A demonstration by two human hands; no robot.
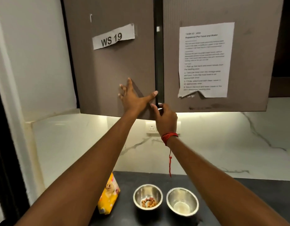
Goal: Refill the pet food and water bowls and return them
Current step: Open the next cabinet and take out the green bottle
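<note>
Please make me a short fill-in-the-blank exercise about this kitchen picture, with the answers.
The left hand presses flat on the cabinet door labelled WS ____.
The bowl with kibble stands to the ____ of the other bowl.
The pet food bag is ____ in colour.
Answers: 19; left; yellow.

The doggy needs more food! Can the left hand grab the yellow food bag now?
Probably yes. The left hand lies flat on the cabinet door, holding nothing, and the yellow food bag stands uncovered on the counter below that arm.
</note>
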